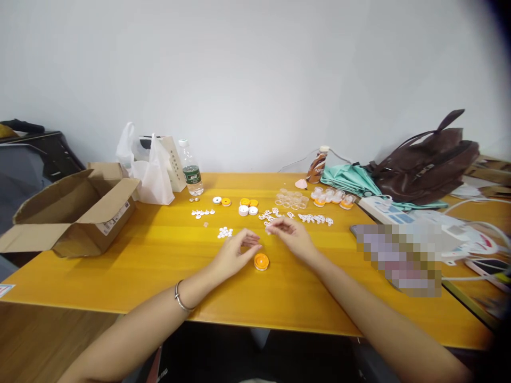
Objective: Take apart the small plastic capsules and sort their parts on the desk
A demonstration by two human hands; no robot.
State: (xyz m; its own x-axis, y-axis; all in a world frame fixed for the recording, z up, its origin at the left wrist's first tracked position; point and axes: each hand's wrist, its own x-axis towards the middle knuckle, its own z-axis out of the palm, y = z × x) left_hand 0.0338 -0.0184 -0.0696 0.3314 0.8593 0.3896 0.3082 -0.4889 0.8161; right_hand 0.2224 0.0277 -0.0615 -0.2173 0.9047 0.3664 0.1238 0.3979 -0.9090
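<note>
An orange round cup-shaped part (pixel 261 261) with a white base stands on the table just below my hands. My left hand (pixel 238 250) hovers beside it, thumb and fingers apart with nothing between them. To the right, my right hand (pixel 293 236) is closed in a pinch on a small pale piece (pixel 268 229), too small to name. Beyond that hand lie several white patterned cut-out pieces (pixel 275 212). Small white discs (pixel 225 232) are heaped near my left fingertips. White and orange round parts (pixel 248 207) stand in a group farther back.
Clear plastic domes (pixel 291 199) and finished-looking domed pieces (pixel 334 197) sit at the back right, near a brown drink bottle (pixel 318 166). A water bottle (pixel 192 170) and open cardboard box (pixel 85 210) stand left. A brown backpack (pixel 427 165) and white power strip (pixel 385 210) lie right.
</note>
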